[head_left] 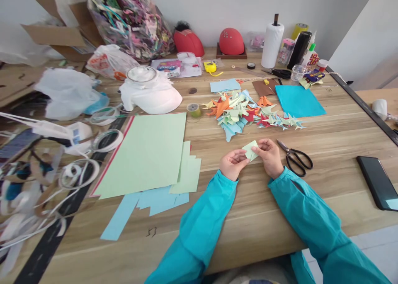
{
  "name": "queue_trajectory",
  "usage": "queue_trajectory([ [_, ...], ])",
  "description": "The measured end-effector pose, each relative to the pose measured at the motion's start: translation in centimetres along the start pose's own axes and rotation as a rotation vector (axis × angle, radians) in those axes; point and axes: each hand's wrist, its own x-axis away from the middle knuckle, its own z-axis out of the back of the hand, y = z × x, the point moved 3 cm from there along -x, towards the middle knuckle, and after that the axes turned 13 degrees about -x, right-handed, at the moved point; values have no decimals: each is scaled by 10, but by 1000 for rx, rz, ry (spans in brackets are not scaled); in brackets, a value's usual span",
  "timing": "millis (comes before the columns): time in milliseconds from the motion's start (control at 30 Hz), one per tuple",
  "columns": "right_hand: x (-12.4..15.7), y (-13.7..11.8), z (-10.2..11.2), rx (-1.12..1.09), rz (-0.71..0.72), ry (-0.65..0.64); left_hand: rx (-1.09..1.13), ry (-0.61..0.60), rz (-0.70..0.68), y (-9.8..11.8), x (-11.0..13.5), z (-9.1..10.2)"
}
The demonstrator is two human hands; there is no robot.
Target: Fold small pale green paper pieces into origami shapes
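Between my two hands, just above the table, is a small folded piece of pale green paper (250, 150). My left hand (232, 163) pinches its left side with thumb and fingers. On the right side, my right hand (269, 156) grips the paper, its thumb pressed on the front. Black-handled scissors (295, 157) lie right beside my right hand, blades pointing up and left. Beyond my hands sits a pile of folded paper cranes (236, 112) in green, blue, orange and red. A spool of thread (194, 110) stands to the left of the pile.
Large green sheets (146, 151) and blue paper strips (120, 219) lie to the left. A bright blue square (300, 100) is behind the cranes at right. A phone (377, 182) rests near the right edge. Coiled white cables (77, 172) clutter the far left.
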Motion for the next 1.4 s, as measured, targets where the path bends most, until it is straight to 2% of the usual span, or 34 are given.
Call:
queue_trajectory([
  [200,0,-1,-1,2,3,-13,58,-28,32,-5,-3,1],
  [333,2,-3,-3,36,-11,-37,161,-89,105,-6,-2,-2],
  [433,3,-4,-4,65,-7,-61,88,-139,145,-3,1,-8],
  [533,5,-4,-6,82,-6,-94,-27,-111,150,0,4,-10],
  [700,7,-4,-7,102,-15,-130,-59,-67,115,1,7,-9],
  [933,6,-5,-7,90,-65,-255,-8,-36,121,-3,5,-7],
  [1167,6,-3,-6,160,-103,-290,12,-46,116,-3,4,-7],
  [1400,2,-3,-1,112,-84,-251,30,-178,187,2,5,-11],
])
